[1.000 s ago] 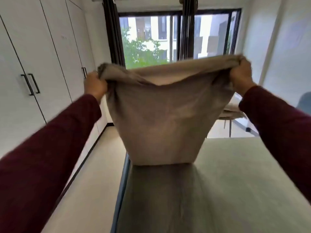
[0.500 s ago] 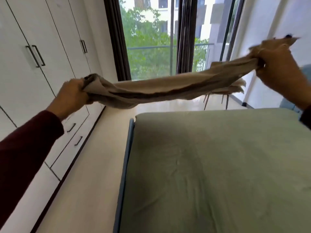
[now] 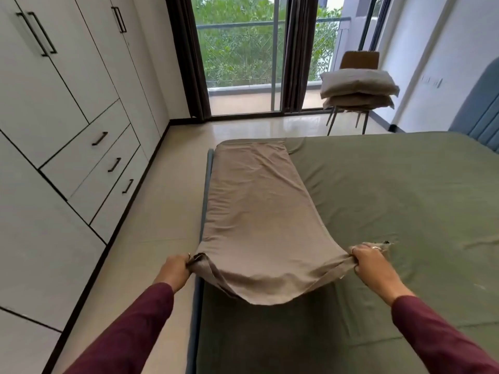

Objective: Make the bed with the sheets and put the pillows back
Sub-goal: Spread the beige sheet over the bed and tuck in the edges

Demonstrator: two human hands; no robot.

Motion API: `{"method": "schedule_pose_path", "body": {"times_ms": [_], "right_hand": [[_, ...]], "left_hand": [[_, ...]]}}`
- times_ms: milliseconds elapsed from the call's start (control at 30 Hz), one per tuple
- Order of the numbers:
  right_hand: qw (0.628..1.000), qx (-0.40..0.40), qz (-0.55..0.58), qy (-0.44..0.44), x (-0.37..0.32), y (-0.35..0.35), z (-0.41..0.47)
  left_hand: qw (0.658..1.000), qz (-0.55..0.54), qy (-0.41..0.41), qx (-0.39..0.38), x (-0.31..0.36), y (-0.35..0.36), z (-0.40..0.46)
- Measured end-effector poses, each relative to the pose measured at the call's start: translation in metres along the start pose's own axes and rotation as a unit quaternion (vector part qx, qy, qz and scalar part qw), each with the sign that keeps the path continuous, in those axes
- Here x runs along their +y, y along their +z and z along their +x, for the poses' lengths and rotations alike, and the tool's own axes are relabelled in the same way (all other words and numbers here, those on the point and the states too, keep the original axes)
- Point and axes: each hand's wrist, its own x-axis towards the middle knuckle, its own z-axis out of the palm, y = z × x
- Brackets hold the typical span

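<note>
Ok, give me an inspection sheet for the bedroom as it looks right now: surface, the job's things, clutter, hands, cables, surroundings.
Surface: bed covered by a green fitted sheet, lightly wrinkled.
Job's things: taupe folded sheet lies in a long strip along the bed's left edge, its near end lifted; stacked pillows sit on a chair by the window.
Clutter: nothing seen.
Hands: left hand grips the sheet's near left corner; right hand grips the near right corner.
Cables: nothing seen.
Surroundings: white wardrobe with drawers on the left, glass balcony door with dark curtains ahead, blue headboard at the right.
</note>
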Motion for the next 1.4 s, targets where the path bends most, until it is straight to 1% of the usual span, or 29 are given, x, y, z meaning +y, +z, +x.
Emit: {"method": "schedule_pose_path", "body": {"times_ms": [67,167,267,367,467,567,667,733,833,900,967,1100,1233,1333,1400], "right_hand": [[1.000,0.010,-0.007,0.007,-0.005,-0.016,0.005],[0.996,0.079,-0.017,-0.027,-0.006,-0.052,0.015],[0.990,0.124,-0.029,-0.059,-0.002,-0.075,0.010],[0.985,0.149,-0.055,-0.067,-0.001,-0.080,-0.012],[0.982,0.157,-0.064,-0.084,-0.009,-0.079,-0.045],[0.987,0.131,-0.069,-0.068,-0.012,-0.067,-0.078],[0.994,0.083,-0.060,-0.036,0.001,-0.036,-0.102],[0.997,0.041,-0.060,-0.017,0.015,-0.003,-0.114],[0.998,-0.028,-0.057,0.023,0.037,0.046,-0.125],[0.994,-0.078,-0.057,0.042,0.047,0.071,-0.127],[0.991,-0.111,-0.060,0.043,0.052,0.083,-0.125],[0.989,-0.131,-0.063,0.036,0.060,0.087,-0.124],[0.986,-0.148,-0.064,0.049,0.067,0.085,-0.134],[0.988,-0.138,-0.057,0.043,0.066,0.081,-0.126],[0.990,-0.125,-0.047,0.040,0.064,0.074,-0.113]], "left_hand": [[0.999,0.011,0.023,0.022,0.008,-0.005,0.003],[0.997,0.000,0.053,0.059,0.016,-0.031,0.001],[0.994,0.012,0.079,0.080,0.014,-0.057,-0.015],[0.992,0.038,0.092,0.082,0.002,-0.065,-0.036],[0.986,0.015,0.132,0.097,-0.016,-0.059,-0.056],[0.978,-0.014,0.185,0.092,-0.033,-0.038,-0.074],[0.976,-0.008,0.204,0.071,-0.058,-0.003,-0.076],[0.983,0.005,0.182,0.026,-0.082,0.032,-0.071],[0.993,0.022,0.113,-0.035,-0.105,0.086,-0.067],[0.994,0.015,0.092,-0.061,-0.108,0.113,-0.067],[0.992,0.037,0.086,-0.088,-0.102,0.125,-0.068],[0.991,0.035,0.081,-0.097,-0.101,0.128,-0.073],[0.989,0.031,0.093,-0.115,-0.110,0.127,-0.079],[0.990,0.019,0.094,-0.100,-0.108,0.122,-0.078],[0.990,0.032,0.116,-0.071,-0.101,0.112,-0.074]]}}
